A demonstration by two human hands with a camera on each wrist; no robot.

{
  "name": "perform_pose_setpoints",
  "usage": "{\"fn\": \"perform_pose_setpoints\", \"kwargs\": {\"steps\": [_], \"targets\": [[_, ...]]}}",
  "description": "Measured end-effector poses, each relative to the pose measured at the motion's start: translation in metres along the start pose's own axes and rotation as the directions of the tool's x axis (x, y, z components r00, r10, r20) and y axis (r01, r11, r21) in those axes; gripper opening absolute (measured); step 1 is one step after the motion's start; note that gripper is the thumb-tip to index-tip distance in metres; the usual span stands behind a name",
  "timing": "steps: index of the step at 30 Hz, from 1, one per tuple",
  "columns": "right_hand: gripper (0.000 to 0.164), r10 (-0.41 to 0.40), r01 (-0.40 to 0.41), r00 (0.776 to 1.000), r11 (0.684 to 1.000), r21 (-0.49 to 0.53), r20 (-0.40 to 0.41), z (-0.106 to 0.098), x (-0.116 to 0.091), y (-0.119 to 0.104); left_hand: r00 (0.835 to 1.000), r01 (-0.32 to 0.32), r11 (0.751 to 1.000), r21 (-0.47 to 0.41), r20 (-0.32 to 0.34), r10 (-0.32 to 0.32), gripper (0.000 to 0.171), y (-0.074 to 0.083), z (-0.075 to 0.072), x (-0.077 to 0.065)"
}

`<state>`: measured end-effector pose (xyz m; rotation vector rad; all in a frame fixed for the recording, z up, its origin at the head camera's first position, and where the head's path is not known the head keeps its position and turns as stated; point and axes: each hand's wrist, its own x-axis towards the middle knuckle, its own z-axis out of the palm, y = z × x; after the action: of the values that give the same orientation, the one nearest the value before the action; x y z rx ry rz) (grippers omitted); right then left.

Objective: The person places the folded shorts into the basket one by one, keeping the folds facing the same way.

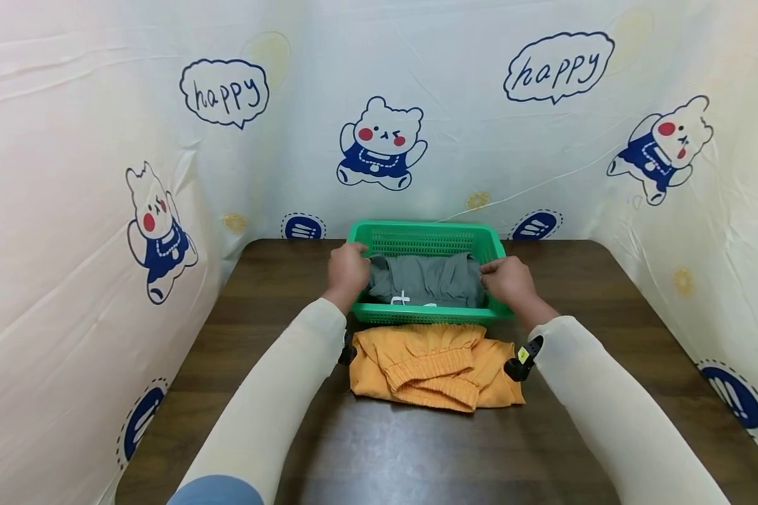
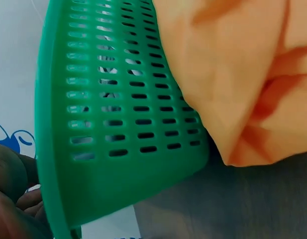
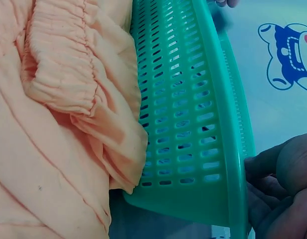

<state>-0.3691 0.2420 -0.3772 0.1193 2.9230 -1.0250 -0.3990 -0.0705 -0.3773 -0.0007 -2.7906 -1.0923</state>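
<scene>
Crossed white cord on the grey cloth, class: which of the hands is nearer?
Left. The left hand is left of and beyond the cord, at the left end of the basket; the right hand is farther off, at the other end.

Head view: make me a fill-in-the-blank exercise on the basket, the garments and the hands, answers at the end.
The folded grey fabric garment lies ____ (inside/outside) the green rectangular plastic basket.
The folded fabric garment directly on the dark brown wooden table is coloured ____.
The bare hand at the basket's left end is the person's ____ hand.

Answers: inside; orange; left.
</scene>
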Motion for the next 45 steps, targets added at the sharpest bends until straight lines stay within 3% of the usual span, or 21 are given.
{"fn": "perform_pose_setpoints", "kwargs": {"steps": [5,11,16,23,27,30,33,36,38,41,42,45], "targets": [[0.033,-0.008,0.008,1.0,1.0,0.026,-0.003,-0.001,-0.002,0.0,1.0,-0.016,1.0,0.016,-0.022,0.016,0.031,-0.007,-0.002,-0.002],[0.032,0.0,0.006,0.999,0.982,0.191,-0.033,-0.005,-0.01,0.006,0.997,-0.048,0.997,-0.059,-0.058,0.045,0.029,-0.013,-0.004,-0.007],[0.035,-0.002,0.046,0.992,0.94,0.339,-0.129,-0.012,-0.023,0.018,0.991,-0.071,0.99,-0.12,-0.118,0.057,0.028,-0.022,-0.009,-0.018],[0.042,0.143,0.005,0.955,0.869,0.495,-0.259,-0.03,-0.041,0.042,0.982,-0.035,0.986,-0.165,-0.187,0.003,0.033,-0.045,-0.021,-0.03],[0.045,0.231,-0.066,0.945,0.828,0.558,-0.231,-0.037,-0.053,0.061,0.978,0.006,0.976,-0.217,-0.204,-0.051,0.032,-0.065,-0.029,-0.04],[0.048,0.258,-0.148,0.956,0.831,0.536,-0.137,-0.039,-0.064,0.076,0.977,0.062,0.974,-0.216,-0.189,-0.104,0.031,-0.079,-0.032,-0.05],[0.054,0.232,-0.203,0.973,0.862,0.464,-0.005,-0.037,-0.074,0.09,0.982,0.126,0.979,-0.163,-0.118,-0.146,0.032,-0.094,-0.032,-0.061],[0.057,0.187,-0.228,0.973,0.871,0.436,0.135,-0.031,-0.083,0.102,0.978,0.21,0.963,-0.171,0.052,-0.204,0.03,-0.103,-0.032,-0.074],[0.057,0.168,-0.248,0.962,0.868,0.43,0.215,-0.025,-0.089,0.106,0.951,0.278,0.931,-0.236,0.204,-0.232,0.03,-0.105,-0.03,-0.083],[0.054,0.168,-0.287,0.939,0.862,0.418,0.299,-0.015,-0.098,0.108,0.884,0.402,0.846,-0.35,0.389,-0.259,0.028,-0.102,-0.024,-0.095],[0.053,0.172,-0.297,0.933,0.862,0.411,0.315,-0.012,-0.1,0.108,0.866,0.429,0.823,-0.371,0.428,-0.259,0.028,-0.1,-0.021,-0.099],[0.051,0.174,-0.307,0.923,0.87,0.385,0.344,-0.003,-0.108,0.106,0.833,0.472,0.796,-0.38,0.488,-0.261,0.024,-0.094,-0.015,-0.108]]}}
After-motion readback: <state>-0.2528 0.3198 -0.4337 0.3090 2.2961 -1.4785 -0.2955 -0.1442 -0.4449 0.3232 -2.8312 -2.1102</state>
